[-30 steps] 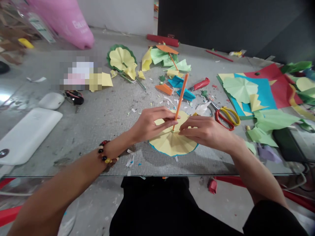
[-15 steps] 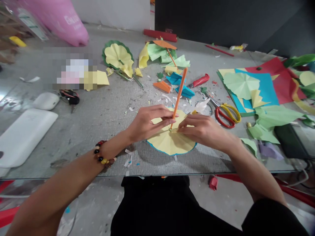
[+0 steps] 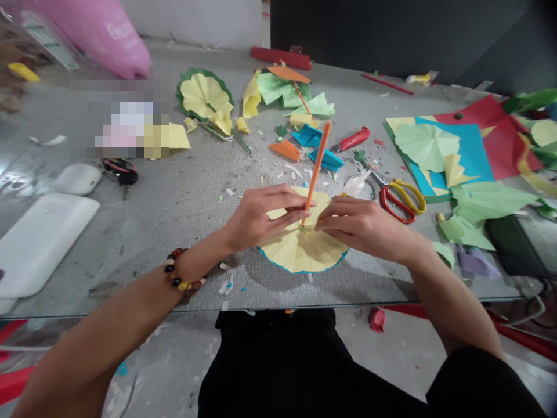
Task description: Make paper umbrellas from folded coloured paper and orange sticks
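Note:
A round, pleated yellow paper disc point(image 3: 304, 252) with a blue edge lies on the table in front of me. From its centre rises an orange paper stick point(image 3: 318, 165), nearly upright and leaning a little to the right. My left hand point(image 3: 265, 217) pinches the stick low down between thumb and fingers. On the other side, my right hand point(image 3: 361, 223) rests over the disc, its fingertips pressed together close to the stick's base. Whatever those fingertips hold is too small or hidden to make out.
Scissors point(image 3: 398, 200), a red-handled cutter point(image 3: 354, 140) and blue folded paper point(image 3: 326, 159) lie beyond my right hand. Coloured sheets point(image 3: 470, 151) are stacked at right. A green-and-yellow paper disc point(image 3: 204, 96) lies at the back, a white device point(image 3: 47, 241) at left.
Both hands stay almost in place at the stick's base. My right fingertips have shifted very slightly, and the whole view has moved a little.

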A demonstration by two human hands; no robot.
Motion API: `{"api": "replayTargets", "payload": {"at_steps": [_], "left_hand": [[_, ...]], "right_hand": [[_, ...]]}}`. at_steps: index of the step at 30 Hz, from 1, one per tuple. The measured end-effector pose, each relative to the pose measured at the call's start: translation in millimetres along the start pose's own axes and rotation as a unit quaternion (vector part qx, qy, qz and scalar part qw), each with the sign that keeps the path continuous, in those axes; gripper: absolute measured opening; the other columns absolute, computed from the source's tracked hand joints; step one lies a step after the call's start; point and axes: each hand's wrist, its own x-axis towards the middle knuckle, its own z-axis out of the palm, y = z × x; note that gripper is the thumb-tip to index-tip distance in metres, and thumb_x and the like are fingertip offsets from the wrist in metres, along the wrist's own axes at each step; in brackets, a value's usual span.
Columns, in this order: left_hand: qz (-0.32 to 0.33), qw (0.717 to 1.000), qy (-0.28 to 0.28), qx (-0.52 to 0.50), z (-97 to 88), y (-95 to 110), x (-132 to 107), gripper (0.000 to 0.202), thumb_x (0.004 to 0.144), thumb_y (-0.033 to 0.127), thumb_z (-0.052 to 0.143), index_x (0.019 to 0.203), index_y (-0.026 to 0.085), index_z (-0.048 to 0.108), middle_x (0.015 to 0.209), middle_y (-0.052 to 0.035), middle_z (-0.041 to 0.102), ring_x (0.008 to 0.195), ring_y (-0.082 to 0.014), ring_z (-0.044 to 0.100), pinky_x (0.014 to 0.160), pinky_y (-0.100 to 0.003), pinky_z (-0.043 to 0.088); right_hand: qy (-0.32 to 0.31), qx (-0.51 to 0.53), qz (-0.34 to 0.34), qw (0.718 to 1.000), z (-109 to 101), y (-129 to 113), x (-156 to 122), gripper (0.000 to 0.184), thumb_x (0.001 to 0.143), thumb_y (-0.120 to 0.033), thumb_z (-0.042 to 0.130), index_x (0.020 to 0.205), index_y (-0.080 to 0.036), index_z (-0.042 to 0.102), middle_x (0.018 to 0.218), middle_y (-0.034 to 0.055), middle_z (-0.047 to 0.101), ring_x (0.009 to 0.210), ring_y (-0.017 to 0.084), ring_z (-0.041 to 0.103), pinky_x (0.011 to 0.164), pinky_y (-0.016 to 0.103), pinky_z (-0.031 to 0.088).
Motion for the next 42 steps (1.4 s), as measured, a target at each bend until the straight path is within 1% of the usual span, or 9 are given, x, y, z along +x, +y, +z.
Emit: {"api": "replayTargets", "payload": {"at_steps": [5, 9, 12, 15, 21, 26, 30, 35, 42], "left_hand": [[-0.012, 1.000, 0.001, 0.000, 0.7, 0.3, -0.2, 0.015, 0.095, 0.032, 0.067, 0.102, 0.024, 0.077, 0.099, -0.0042, 0.078, 0.088, -0.0153, 0.074, 0.079, -0.025, 0.059], [-0.003, 1.000, 0.002, -0.012, 1.3, -0.2, -0.8, 0.013, 0.095, 0.028, 0.067, 0.104, 0.024, 0.077, 0.100, -0.0038, 0.078, 0.089, -0.0148, 0.074, 0.080, -0.025, 0.059], [0.011, 1.000, 0.001, -0.018, 1.4, -1.3, -1.4, 0.015, 0.095, 0.025, 0.067, 0.106, 0.025, 0.077, 0.102, -0.0035, 0.077, 0.091, -0.0147, 0.074, 0.080, -0.024, 0.058], [0.003, 1.000, -0.009, -0.015, 0.8, -2.1, -2.0, 0.015, 0.095, 0.027, 0.067, 0.107, 0.027, 0.077, 0.104, -0.0031, 0.077, 0.092, -0.0151, 0.074, 0.081, -0.025, 0.059], [-0.007, 1.000, -0.015, -0.017, 0.0, -1.8, -1.9, 0.015, 0.095, 0.028, 0.067, 0.106, 0.026, 0.077, 0.104, -0.0038, 0.077, 0.092, -0.0155, 0.074, 0.080, -0.025, 0.059], [0.019, 1.000, -0.004, -0.019, 1.1, -3.1, -1.6, 0.016, 0.095, 0.024, 0.068, 0.108, 0.024, 0.077, 0.103, -0.0041, 0.077, 0.092, -0.0144, 0.074, 0.080, -0.023, 0.058], [0.046, 0.999, 0.008, -0.023, 1.8, -4.6, -1.4, 0.016, 0.094, 0.023, 0.069, 0.108, 0.023, 0.076, 0.101, -0.0040, 0.078, 0.092, -0.0137, 0.074, 0.080, -0.022, 0.058], [0.050, 0.999, 0.007, -0.017, 1.7, -4.8, -1.4, 0.016, 0.094, 0.022, 0.069, 0.109, 0.022, 0.076, 0.102, -0.0044, 0.078, 0.091, -0.0134, 0.074, 0.079, -0.021, 0.058], [0.053, 0.999, 0.002, -0.013, 1.0, -4.7, -1.3, 0.017, 0.094, 0.021, 0.069, 0.110, 0.023, 0.076, 0.103, -0.0043, 0.077, 0.091, -0.0135, 0.074, 0.078, -0.021, 0.058]], "right_hand": [[0.002, 0.004, 0.005, 1.000, 6.5, 1.1, 2.8, 0.026, 0.097, -0.011, 0.051, 0.108, -0.017, 0.074, 0.102, 0.0104, 0.073, 0.095, 0.021, 0.068, 0.083, 0.035, 0.054], [-0.005, -0.017, 0.003, 1.000, 9.8, 2.1, 2.1, 0.025, 0.097, -0.010, 0.052, 0.108, -0.017, 0.073, 0.101, 0.0097, 0.073, 0.095, 0.021, 0.067, 0.083, 0.034, 0.054], [-0.013, -0.033, 0.003, 0.999, 7.8, 1.8, 0.5, 0.027, 0.096, -0.007, 0.052, 0.109, -0.017, 0.073, 0.102, 0.0094, 0.072, 0.094, 0.021, 0.067, 0.082, 0.034, 0.054], [-0.016, -0.037, 0.007, 0.999, 3.8, 1.5, -1.2, 0.027, 0.095, -0.006, 0.052, 0.110, -0.017, 0.073, 0.103, 0.0101, 0.072, 0.096, 0.022, 0.067, 0.084, 0.035, 0.054], [0.012, -0.007, 0.002, 1.000, 0.5, 1.3, -2.6, 0.025, 0.099, -0.012, 0.051, 0.108, -0.017, 0.073, 0.104, 0.0105, 0.072, 0.096, 0.022, 0.068, 0.082, 0.036, 0.055], [0.014, -0.007, -0.017, 1.000, 9.1, 1.4, -0.5, 0.027, 0.097, -0.009, 0.051, 0.112, -0.017, 0.072, 0.106, 0.0102, 0.073, 0.096, 0.021, 0.068, 0.082, 0.036, 0.055], [0.026, -0.038, -0.023, 0.999, 13.1, 2.1, 0.3, 0.025, 0.097, -0.008, 0.052, 0.109, -0.016, 0.073, 0.103, 0.0097, 0.073, 0.092, 0.021, 0.068, 0.079, 0.035, 0.056], [0.017, -0.074, -0.017, 0.997, 11.5, 4.1, -1.4, 0.025, 0.097, -0.009, 0.052, 0.108, -0.016, 0.073, 0.105, 0.0093, 0.073, 0.094, 0.021, 0.068, 0.080, 0.035, 0.056], [0.013, -0.083, -0.015, 0.996, 10.9, 6.8, -2.8, 0.026, 0.099, -0.011, 0.051, 0.111, -0.017, 0.073, 0.104, 0.0097, 0.072, 0.094, 0.021, 0.067, 0.080, 0.035, 0.055]]}}
